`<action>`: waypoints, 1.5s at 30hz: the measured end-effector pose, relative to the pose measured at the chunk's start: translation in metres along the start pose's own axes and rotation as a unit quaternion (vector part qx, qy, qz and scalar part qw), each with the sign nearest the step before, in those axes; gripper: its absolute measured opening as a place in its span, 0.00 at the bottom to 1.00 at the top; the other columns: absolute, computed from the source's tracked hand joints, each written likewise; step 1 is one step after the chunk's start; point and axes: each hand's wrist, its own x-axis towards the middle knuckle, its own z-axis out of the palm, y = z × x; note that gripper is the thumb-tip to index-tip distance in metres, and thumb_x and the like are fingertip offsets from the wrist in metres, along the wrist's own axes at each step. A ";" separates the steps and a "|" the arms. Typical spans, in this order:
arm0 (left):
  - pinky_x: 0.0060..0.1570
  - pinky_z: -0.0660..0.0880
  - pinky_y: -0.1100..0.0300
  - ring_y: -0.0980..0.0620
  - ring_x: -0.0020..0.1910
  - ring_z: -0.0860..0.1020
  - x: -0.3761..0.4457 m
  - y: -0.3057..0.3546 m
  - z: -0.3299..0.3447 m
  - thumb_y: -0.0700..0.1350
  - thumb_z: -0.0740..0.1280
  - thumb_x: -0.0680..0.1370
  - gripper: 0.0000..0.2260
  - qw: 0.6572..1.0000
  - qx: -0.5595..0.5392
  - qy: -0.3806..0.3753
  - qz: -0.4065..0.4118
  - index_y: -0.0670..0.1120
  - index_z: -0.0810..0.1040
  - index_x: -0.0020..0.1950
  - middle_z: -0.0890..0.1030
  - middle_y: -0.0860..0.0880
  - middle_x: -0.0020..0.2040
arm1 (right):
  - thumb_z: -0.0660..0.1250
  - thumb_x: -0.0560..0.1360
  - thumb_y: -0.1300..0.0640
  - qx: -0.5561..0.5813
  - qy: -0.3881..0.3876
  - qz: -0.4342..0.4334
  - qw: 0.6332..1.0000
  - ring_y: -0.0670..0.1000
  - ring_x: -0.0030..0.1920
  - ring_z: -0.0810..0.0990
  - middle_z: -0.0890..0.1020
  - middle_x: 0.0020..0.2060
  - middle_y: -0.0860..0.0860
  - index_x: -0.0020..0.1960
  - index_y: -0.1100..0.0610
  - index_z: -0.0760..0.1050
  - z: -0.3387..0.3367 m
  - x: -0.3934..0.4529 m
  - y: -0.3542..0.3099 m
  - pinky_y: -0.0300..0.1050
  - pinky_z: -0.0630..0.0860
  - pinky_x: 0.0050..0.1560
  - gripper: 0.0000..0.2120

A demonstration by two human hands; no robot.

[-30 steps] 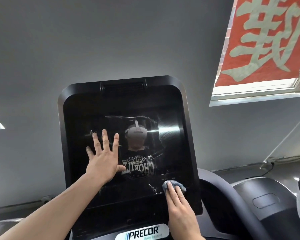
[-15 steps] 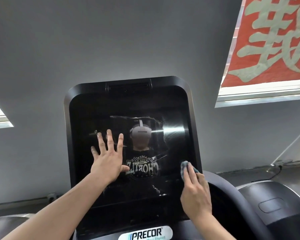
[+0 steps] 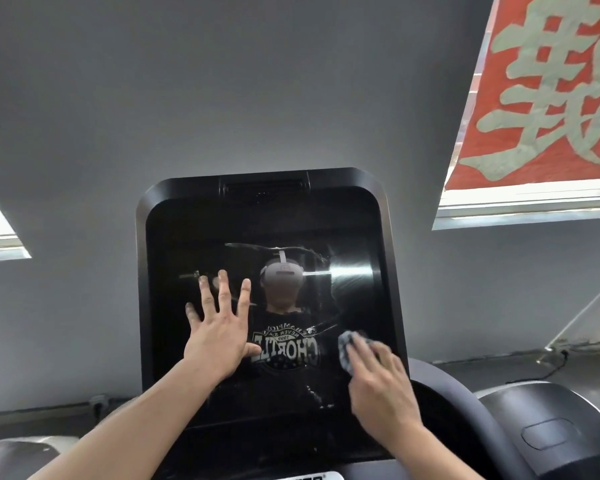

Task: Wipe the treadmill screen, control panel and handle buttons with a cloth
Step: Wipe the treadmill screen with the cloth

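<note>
The cloth (image 3: 347,348), pressed under the flat right hand (image 3: 378,386), has been swept back inward across the lower right of the screen (image 3: 267,220), braced by the spread left hand (image 3: 219,336), so screen wiping is judged ongoing.

The small grey crumpled cloth (image 3: 347,348) is mostly hidden under the motion-blurred right hand (image 3: 378,386). The white logo plate (image 3: 314,476) below the black glossy treadmill screen (image 3: 267,237) is cut off by the bottom edge.

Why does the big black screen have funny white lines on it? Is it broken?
Probably not broken. The treadmill screen shows pale streaks across its middle, like smears or wipe marks. The right hand presses a cloth low on the glass.
</note>
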 end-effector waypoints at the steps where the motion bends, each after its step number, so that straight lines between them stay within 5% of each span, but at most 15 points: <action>1: 0.77 0.53 0.27 0.27 0.76 0.26 0.000 0.000 0.000 0.72 0.67 0.74 0.60 1.000 0.002 -0.001 -0.001 0.48 0.24 0.80 0.22 0.34 0.77 | 0.70 0.70 0.65 0.008 0.019 0.012 1.000 0.57 0.60 0.78 0.80 0.67 0.54 0.68 0.63 0.79 -0.003 0.012 0.011 0.53 0.80 0.63 0.26; 5: 0.77 0.52 0.27 0.27 0.76 0.25 0.001 0.000 0.002 0.72 0.66 0.74 0.59 1.000 0.003 -0.004 0.000 0.48 0.24 0.80 0.21 0.35 0.76 | 0.70 0.76 0.71 0.128 0.120 0.060 0.983 0.58 0.51 0.83 0.84 0.56 0.53 0.59 0.63 0.82 -0.027 0.064 0.020 0.48 0.80 0.58 0.13; 9: 0.77 0.51 0.27 0.26 0.75 0.25 0.001 0.000 0.002 0.72 0.65 0.74 0.59 1.000 0.010 -0.009 -0.005 0.48 0.23 0.79 0.20 0.35 0.75 | 0.62 0.80 0.69 0.337 0.199 0.226 0.892 0.48 0.50 0.82 0.83 0.48 0.43 0.62 0.55 0.82 -0.079 0.129 0.014 0.47 0.78 0.58 0.17; 11: 0.77 0.50 0.27 0.27 0.75 0.24 0.000 0.001 0.001 0.72 0.65 0.75 0.59 1.000 0.012 -0.012 -0.005 0.48 0.22 0.79 0.19 0.35 0.75 | 0.61 0.80 0.68 0.369 0.214 0.234 0.873 0.46 0.48 0.83 0.83 0.47 0.40 0.63 0.50 0.81 -0.092 0.159 0.014 0.49 0.80 0.57 0.20; 15: 0.78 0.49 0.27 0.27 0.74 0.23 0.001 0.000 0.001 0.71 0.66 0.75 0.58 1.000 0.008 -0.016 -0.008 0.49 0.22 0.79 0.19 0.35 0.75 | 0.64 0.80 0.65 0.224 0.186 0.144 0.946 0.59 0.66 0.78 0.82 0.65 0.55 0.70 0.58 0.78 -0.081 0.187 -0.003 0.51 0.75 0.68 0.19; 20: 0.77 0.48 0.26 0.28 0.74 0.22 0.002 0.000 0.002 0.69 0.67 0.76 0.58 1.000 0.002 -0.017 -0.007 0.49 0.23 0.79 0.19 0.35 0.75 | 0.66 0.82 0.53 0.054 0.118 -0.046 0.990 0.57 0.78 0.68 0.74 0.76 0.54 0.75 0.58 0.75 -0.053 0.185 -0.024 0.58 0.67 0.78 0.23; 24: 0.77 0.48 0.26 0.27 0.73 0.21 0.003 -0.001 0.003 0.70 0.66 0.76 0.58 1.000 0.011 -0.013 -0.007 0.48 0.22 0.79 0.19 0.35 0.74 | 0.64 0.83 0.50 0.085 0.149 0.115 0.978 0.59 0.80 0.66 0.72 0.78 0.56 0.75 0.59 0.74 -0.059 0.193 -0.001 0.56 0.62 0.80 0.23; 29: 0.77 0.48 0.26 0.27 0.73 0.22 0.003 -0.001 0.003 0.69 0.66 0.77 0.57 1.000 0.010 -0.020 -0.009 0.48 0.22 0.79 0.18 0.35 0.74 | 0.57 0.87 0.47 0.068 0.097 -0.032 0.992 0.53 0.84 0.58 0.66 0.82 0.52 0.77 0.56 0.70 -0.051 0.188 -0.014 0.57 0.58 0.83 0.23; 33: 0.77 0.48 0.26 0.27 0.73 0.22 0.003 0.001 0.003 0.70 0.66 0.76 0.58 1.000 0.015 -0.019 -0.011 0.48 0.22 0.78 0.18 0.34 0.73 | 0.58 0.82 0.63 0.108 0.117 0.111 0.981 0.53 0.84 0.55 0.61 0.83 0.52 0.81 0.56 0.65 -0.064 0.198 0.004 0.55 0.55 0.83 0.27; 37: 0.77 0.49 0.26 0.26 0.73 0.22 0.004 0.000 0.007 0.70 0.66 0.76 0.59 1.000 0.014 -0.013 -0.015 0.47 0.21 0.78 0.17 0.34 0.73 | 0.52 0.78 0.63 0.057 0.076 -0.046 0.994 0.51 0.85 0.51 0.57 0.85 0.50 0.85 0.54 0.56 -0.050 0.188 -0.027 0.52 0.50 0.84 0.35; 42: 0.77 0.48 0.26 0.26 0.73 0.22 0.004 0.001 0.002 0.71 0.65 0.76 0.58 0.999 0.020 -0.024 -0.013 0.47 0.21 0.78 0.19 0.34 0.74 | 0.56 0.82 0.60 0.070 0.095 0.115 0.986 0.52 0.85 0.49 0.52 0.85 0.50 0.86 0.53 0.50 -0.073 0.214 0.004 0.54 0.49 0.84 0.34; 45: 0.77 0.48 0.26 0.26 0.73 0.22 0.004 0.001 0.004 0.71 0.65 0.76 0.58 0.999 0.016 -0.026 -0.017 0.47 0.21 0.78 0.18 0.34 0.73 | 0.53 0.81 0.61 0.041 0.060 -0.010 0.997 0.51 0.85 0.43 0.48 0.86 0.49 0.86 0.53 0.47 -0.059 0.207 -0.029 0.56 0.48 0.85 0.35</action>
